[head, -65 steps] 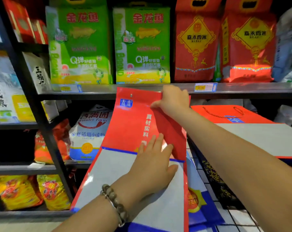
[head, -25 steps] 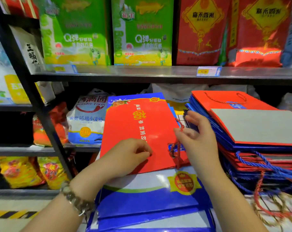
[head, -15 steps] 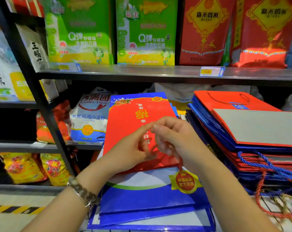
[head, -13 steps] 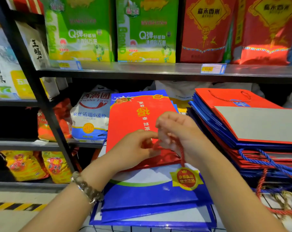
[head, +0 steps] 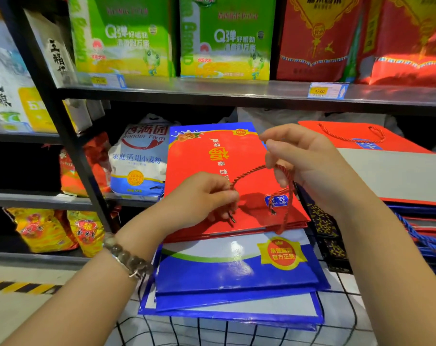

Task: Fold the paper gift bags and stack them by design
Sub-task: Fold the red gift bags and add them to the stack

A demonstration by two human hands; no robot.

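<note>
a folded red bag [head: 194, 161] lies flat on top of a small pile of blue bags [head: 237, 273], which sits on a wire grid [head: 212, 330] in front of the shelves. its red cord [head: 249, 172] arches up off the paper between the two hands. the left hand [head: 202, 196] has its grip clenched on one end of the cord, thumb and curled fingers pinching it just above the bag's near edge. a dark tip pokes out below the fingers, and the hand hides where that end meets the paper. the right hand [head: 309, 166] has its grip on the cord's upper bend, the cord hooked over its curled lower fingers. from there the cord drops to an eyelet beside a small blue label. the strands blur together there, so whether a second cord hangs with it cannot be told.

the print on the red bag reads upside down and partly vanishes under the left hand. the blue bags cannot be counted, as only their offset edges show. just right of them a dark patterned bag [head: 322, 221] shows only as a strip beside the right forearm. further right a taller stack of bags [head: 399, 176] runs out of the picture, with a grey panel on top and blue cords [head: 416, 233] trailing from its side. above, the green sacks [head: 122, 36] and red sacks [head: 317, 38] on the shelf [head: 212, 92] are cut off at the top, and the figures on the price tag [head: 328, 91] are blurred. a beaded bracelet [head: 129, 260] rings the left wrist.
</note>
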